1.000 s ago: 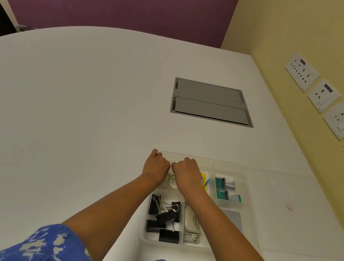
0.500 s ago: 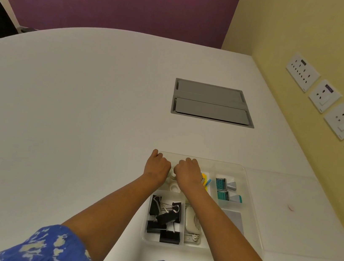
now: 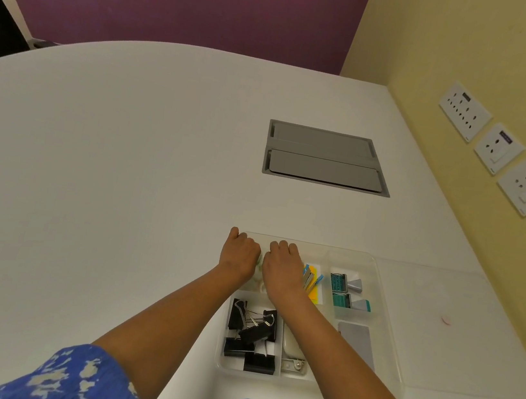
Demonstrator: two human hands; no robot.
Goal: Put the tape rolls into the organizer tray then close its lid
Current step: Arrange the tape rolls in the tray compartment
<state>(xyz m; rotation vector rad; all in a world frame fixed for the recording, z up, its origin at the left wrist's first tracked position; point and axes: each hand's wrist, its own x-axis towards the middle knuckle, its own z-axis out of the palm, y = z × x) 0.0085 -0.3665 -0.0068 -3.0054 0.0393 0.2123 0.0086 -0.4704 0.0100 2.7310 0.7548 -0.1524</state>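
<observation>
The clear organizer tray (image 3: 388, 321) lies on the white table near me. My left hand (image 3: 239, 257) and my right hand (image 3: 282, 268) are side by side over its far-left compartment, fingers curled down. A pale tape roll (image 3: 259, 261) shows in the gap between them, and both hands touch it. A second whitish roll (image 3: 259, 287) lies in the same compartment just below my wrists. My fingertips are hidden. The clear lid (image 3: 446, 330) lies flat and open to the right of the tray.
Other compartments hold black binder clips (image 3: 251, 334), a stapler (image 3: 292, 352), yellow sticky flags (image 3: 312, 282), teal staple boxes (image 3: 343, 291) and a grey card (image 3: 356, 344). A grey cable hatch (image 3: 325, 157) is set into the table farther away. Wall sockets (image 3: 498, 148) line the yellow wall on the right.
Both hands stay over the same far-left compartment, with only slight shifts; the tray and lid have not moved.
</observation>
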